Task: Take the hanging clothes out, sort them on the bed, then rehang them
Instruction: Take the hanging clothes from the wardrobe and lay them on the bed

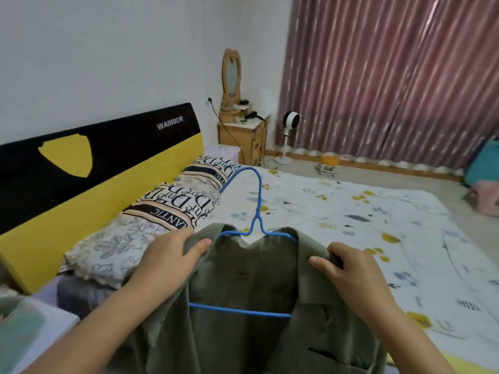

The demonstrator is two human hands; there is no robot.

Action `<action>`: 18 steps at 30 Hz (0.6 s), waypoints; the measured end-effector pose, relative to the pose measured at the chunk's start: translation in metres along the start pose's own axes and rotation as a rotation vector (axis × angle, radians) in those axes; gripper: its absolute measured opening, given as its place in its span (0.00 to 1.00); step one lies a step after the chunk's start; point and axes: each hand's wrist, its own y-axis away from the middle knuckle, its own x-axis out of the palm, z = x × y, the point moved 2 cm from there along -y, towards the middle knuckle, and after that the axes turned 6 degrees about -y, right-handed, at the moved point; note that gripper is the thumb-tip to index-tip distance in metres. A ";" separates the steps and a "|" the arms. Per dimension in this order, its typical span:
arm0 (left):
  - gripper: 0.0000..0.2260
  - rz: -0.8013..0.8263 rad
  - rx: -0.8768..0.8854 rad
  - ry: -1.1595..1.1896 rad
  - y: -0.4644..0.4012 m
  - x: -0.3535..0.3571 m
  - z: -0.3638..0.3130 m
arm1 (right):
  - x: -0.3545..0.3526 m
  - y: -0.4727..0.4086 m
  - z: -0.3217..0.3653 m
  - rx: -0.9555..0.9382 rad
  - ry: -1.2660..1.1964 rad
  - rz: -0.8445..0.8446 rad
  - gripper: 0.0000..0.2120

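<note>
Hands are gripping an olive-green jacket (251, 287) at its shoulders above the bed (351, 211), the left hand (170, 257) pinching the collar edge between curled fingers and thumb, the right hand (353, 268) clutching the opposite shoulder the same way. A blue wire hanger (255, 220) is sitting inside the garment, its hook pointing up and away toward the pillows (172, 206), its crossbar showing through the open front. The jacket's long axis is running from the hook down toward the person, with the hem falling out of view. Seating both shoulders evenly on the hanger's arms, pulling outward with equal tension, is likely keeping the collar from slipping off.
</note>
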 end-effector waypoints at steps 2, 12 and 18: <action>0.11 0.032 0.021 0.015 -0.025 0.020 -0.004 | 0.001 -0.016 -0.014 0.047 0.001 -0.004 0.19; 0.12 0.192 0.123 0.051 -0.173 0.127 0.002 | 0.042 -0.127 -0.072 0.263 0.027 -0.061 0.15; 0.12 0.285 0.149 0.006 -0.246 0.192 0.002 | 0.068 -0.190 -0.112 0.345 0.061 -0.067 0.15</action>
